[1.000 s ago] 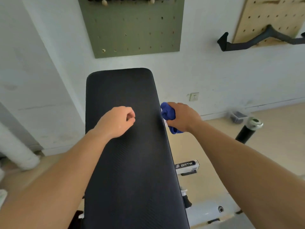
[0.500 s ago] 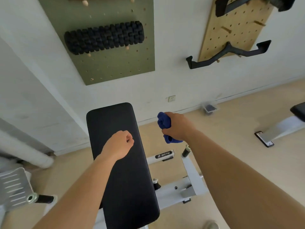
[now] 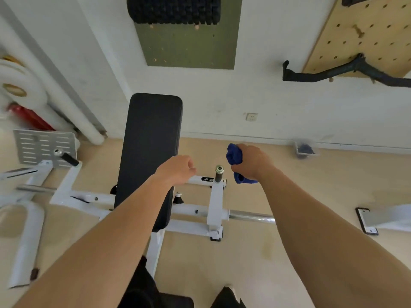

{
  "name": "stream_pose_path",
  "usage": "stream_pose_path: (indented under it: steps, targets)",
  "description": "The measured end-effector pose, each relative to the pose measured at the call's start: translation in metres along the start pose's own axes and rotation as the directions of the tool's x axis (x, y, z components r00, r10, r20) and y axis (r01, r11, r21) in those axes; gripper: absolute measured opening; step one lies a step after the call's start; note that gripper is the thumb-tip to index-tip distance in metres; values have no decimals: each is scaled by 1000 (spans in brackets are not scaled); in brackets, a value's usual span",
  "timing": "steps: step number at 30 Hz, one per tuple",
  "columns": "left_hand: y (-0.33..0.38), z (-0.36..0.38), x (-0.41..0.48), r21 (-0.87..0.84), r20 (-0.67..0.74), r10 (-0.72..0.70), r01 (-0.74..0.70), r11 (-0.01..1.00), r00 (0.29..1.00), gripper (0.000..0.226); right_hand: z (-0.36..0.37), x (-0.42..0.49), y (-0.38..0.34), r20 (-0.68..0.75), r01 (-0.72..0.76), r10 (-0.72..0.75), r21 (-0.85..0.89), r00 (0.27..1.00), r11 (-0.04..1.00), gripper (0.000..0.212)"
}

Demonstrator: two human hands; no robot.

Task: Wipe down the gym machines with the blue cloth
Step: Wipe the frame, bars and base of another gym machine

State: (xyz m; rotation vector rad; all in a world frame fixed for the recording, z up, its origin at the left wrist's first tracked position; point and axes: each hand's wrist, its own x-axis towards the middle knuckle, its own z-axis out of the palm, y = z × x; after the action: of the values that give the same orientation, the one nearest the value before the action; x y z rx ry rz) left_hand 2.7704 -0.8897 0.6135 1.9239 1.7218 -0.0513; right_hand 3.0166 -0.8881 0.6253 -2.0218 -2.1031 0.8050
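Head view: right hand, grip clamped on the bunched soft blue cloth, right of the black padded bench; left hand curled together, empty. Cloth looks light, floppy, squashable, so a full fistful suits it.

The right hand covers the middle of the blue cloth; only its two ends show. The left forearm hides the near right part of the bench pad, and the left hand covers part of the frame lettering, which is unreadable. The top edge cuts off the black roller and the wooden pegboard. The small tray by the far wall is too blurred to tell its contents. The white plates at the left edge are blurred and cut off.
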Motion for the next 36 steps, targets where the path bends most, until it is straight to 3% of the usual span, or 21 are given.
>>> stream_pose_path:
  steps: [12, 24, 29, 36]
  targets:
    - [21, 23, -24, 42, 58, -99, 97, 994, 993, 28, 1, -21, 40, 116, 33, -30, -18, 993, 999, 22]
    - [62, 1, 83, -130, 49, -53, 59, 990, 997, 19, -47, 58, 66, 116, -35, 43, -71, 992, 997, 26]
    - [92, 25, 103, -147, 93, -117, 130, 981, 989, 17, -65, 85, 93, 171, 31, -24, -36, 985, 999, 29]
    - [178, 84, 122, -205, 48, -297, 301, 932, 954, 16, -97, 115, 181, 272, 211, -183, -78, 945, 974, 31]
